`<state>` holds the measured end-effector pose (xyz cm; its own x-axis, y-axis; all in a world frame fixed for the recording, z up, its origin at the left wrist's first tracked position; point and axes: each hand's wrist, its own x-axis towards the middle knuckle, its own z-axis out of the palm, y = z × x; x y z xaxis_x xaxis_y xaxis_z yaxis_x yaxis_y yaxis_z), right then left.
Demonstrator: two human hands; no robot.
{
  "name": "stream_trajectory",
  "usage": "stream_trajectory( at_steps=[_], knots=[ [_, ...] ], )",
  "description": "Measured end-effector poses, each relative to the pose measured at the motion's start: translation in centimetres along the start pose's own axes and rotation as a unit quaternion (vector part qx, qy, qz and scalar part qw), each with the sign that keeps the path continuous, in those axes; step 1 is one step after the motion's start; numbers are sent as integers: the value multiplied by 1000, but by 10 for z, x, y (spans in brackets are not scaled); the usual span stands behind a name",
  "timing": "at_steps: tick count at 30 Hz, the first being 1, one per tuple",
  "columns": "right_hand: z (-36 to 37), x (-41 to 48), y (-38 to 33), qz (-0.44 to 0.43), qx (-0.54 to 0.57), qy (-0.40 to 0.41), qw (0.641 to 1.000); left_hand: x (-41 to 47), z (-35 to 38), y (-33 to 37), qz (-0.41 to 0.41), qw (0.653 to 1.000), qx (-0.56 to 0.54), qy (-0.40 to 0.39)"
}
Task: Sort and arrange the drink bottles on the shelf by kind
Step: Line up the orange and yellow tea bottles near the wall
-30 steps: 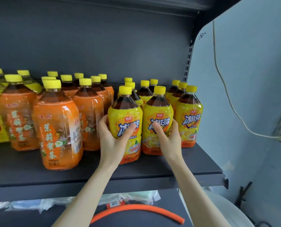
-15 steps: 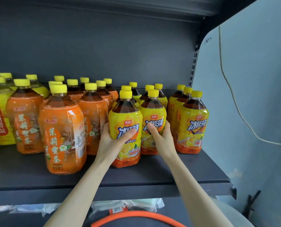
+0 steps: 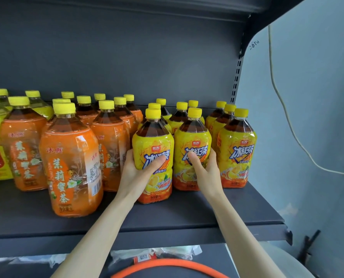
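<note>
Single head view, from person's head, close before shelf [image 3: 167, 219]. Faces forward, slightly down. Bottles [image 3: 193, 153] near centre, wall [image 3: 311, 127] at right, far back panel behind.

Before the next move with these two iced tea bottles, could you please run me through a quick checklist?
1. Left hand wrapped round the front yellow bottle: ok.
2. Right hand gripping the middle yellow bottle: ok.
3. Both bottles upright: ok.
4. Caps tight: cannot tell.
5. Front row flush: not ok, the left-hand bottle stands forward.
6. Orange bottle kept with its own kind: ok.
</note>
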<state>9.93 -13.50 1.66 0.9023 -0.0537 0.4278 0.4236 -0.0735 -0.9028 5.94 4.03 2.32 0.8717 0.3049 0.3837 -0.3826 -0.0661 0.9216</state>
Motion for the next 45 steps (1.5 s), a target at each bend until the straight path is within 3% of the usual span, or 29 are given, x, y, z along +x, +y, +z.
stream_trajectory(
  at_steps=[11,20,30,33,36,42,45],
  knots=[
    [-3,-5,-3,-2,-6,3,1000,-1,13,-2,61,994,73,49],
    [-15,-23,-12,-11,-35,18,999,-10,15,3,132,964,209,102],
    [-17,-34,-15,-1,-31,20,999,-19,11,8,128,965,212,87],
    [-19,-40,-16,-7,-25,15,1000,-36,15,9,198,943,226,145],
    [-21,-49,-18,-24,-25,-7,999,-52,20,9,251,933,204,159],
    [1,-72,-27,-43,-1,-87,995,-65,24,21,164,983,64,57],
    [18,-79,-35,-52,6,-121,991,-69,11,21,139,990,-22,27]
  ],
)
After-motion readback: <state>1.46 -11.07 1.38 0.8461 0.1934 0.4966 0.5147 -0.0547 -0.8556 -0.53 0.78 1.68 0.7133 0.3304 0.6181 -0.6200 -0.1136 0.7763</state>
